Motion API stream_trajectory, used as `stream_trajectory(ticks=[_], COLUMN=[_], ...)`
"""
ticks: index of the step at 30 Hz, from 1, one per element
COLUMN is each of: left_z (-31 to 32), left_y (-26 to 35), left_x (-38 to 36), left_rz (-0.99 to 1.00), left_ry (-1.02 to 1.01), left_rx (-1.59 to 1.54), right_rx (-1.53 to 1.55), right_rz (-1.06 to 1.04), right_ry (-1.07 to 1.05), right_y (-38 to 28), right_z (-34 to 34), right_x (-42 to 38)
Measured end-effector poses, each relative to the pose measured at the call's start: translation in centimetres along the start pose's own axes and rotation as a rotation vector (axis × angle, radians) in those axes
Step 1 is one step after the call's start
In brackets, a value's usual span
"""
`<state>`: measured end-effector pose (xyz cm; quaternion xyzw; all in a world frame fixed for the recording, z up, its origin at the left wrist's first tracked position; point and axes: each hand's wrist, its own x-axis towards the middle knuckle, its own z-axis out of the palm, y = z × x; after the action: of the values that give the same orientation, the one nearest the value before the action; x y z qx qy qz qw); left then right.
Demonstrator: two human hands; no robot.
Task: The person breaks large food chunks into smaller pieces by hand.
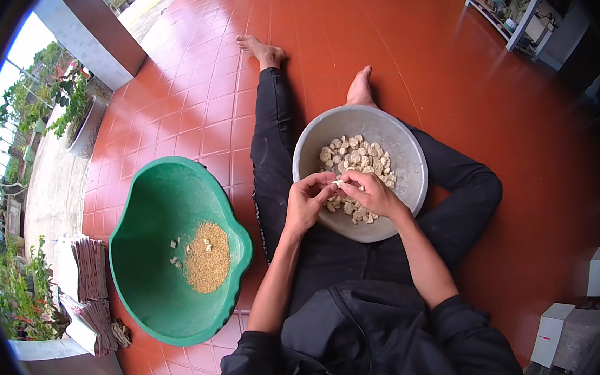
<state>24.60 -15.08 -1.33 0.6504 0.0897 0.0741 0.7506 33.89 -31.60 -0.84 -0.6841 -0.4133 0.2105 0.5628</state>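
Note:
Both hands meet over a grey metal basin (410,157) that rests between my legs. My left hand (306,201) and my right hand (373,194) pinch one small pale dried slice (338,183) between their fingertips. Below them in the basin lies a heap of similar dried slices (364,155), whitish and mostly round; the hands cover part of the heap. To the left, a green plastic basin (151,270) with a wavy rim holds a pile of yellowish grains (207,262), with a few small pale pieces on and beside it.
My outstretched legs (271,119) frame the metal basin on the red tiled floor (330,37). Stacked folded papers (88,274) stand left of the green basin. Potted plants (83,120) and a pillar (91,35) are at the left; white boxes (554,333) sit at lower right.

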Motion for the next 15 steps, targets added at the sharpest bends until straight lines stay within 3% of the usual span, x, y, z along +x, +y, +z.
stream_trajectory(ticks=[15], left_z=[0.55], left_y=[0.53], left_x=[-0.32], left_rz=[0.028], left_ry=[-0.019], left_rx=[0.198], right_rx=[-0.064], right_rz=[0.042], right_ry=[0.011], right_y=[0.52], right_z=[0.38], right_x=[-0.06])
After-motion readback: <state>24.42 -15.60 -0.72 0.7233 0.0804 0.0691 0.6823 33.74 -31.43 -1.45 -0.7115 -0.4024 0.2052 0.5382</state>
